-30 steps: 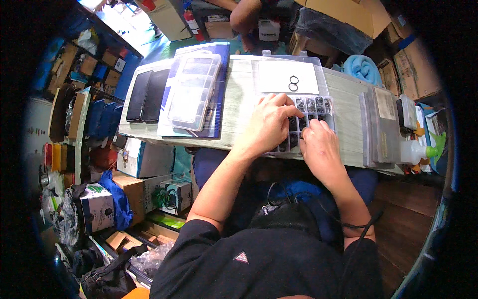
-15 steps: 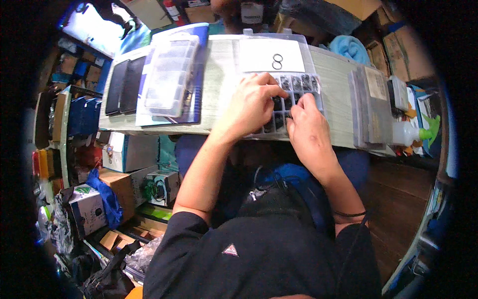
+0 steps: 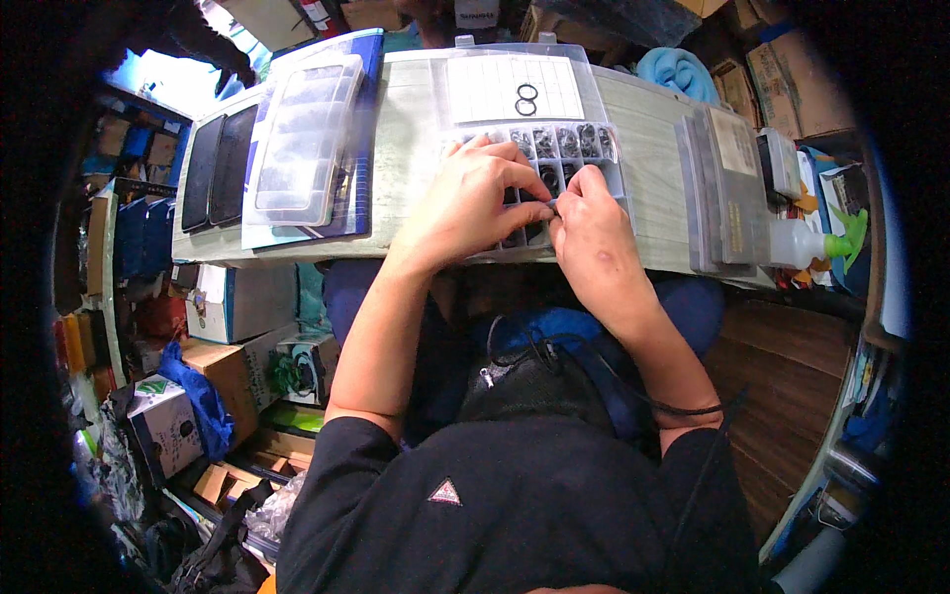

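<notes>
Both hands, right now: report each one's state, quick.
Left hand: bent over the clear compartment box; whether it holds anything cannot be told.
Right hand: curled over the same box; holding cannot be told.

Left-hand grip [image 3: 467, 198] and right-hand grip [image 3: 597, 230] close together over clear plastic compartment box [image 3: 613, 182]; two black rings [image 3: 526, 98] on white rectangular sheet [image 3: 480, 89].

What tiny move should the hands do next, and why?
Maybe lift the left hand and right hand slightly: their fingers are close together over the open compartment box, hiding some compartments, and I can't tell if they hold anything.
</notes>
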`<state>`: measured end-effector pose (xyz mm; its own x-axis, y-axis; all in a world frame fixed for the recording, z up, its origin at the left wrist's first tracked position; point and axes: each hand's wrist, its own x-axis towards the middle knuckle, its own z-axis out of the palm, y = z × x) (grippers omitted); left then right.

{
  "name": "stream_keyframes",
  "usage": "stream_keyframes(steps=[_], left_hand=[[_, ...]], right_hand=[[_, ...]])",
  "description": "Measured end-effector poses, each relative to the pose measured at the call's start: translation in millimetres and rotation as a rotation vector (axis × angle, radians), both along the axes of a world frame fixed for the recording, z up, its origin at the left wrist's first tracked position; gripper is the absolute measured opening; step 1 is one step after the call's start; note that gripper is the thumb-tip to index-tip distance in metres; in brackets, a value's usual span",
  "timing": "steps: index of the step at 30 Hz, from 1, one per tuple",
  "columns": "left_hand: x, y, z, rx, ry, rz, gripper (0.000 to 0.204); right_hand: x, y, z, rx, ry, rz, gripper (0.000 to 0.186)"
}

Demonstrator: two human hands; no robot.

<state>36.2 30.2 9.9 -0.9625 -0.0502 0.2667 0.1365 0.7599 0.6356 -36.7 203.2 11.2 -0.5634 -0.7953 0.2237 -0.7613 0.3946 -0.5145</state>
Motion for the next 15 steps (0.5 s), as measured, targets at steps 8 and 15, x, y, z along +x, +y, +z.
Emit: stream_keyframes(steps=[8, 15], left_hand=[[-1.7, 9.6, 0.5, -0.049, -0.037, 0.091, 0.015], [-2.9, 11.2, -2.7, -0.031, 0.0, 0.057, 0.016]], right_hand=[[-2.2, 2.2, 6.2, 0.044, 0.021, 0.028, 0.012], [-5.4, 0.4, 10.2, 0.009, -0.009, -0.044, 0.009]])
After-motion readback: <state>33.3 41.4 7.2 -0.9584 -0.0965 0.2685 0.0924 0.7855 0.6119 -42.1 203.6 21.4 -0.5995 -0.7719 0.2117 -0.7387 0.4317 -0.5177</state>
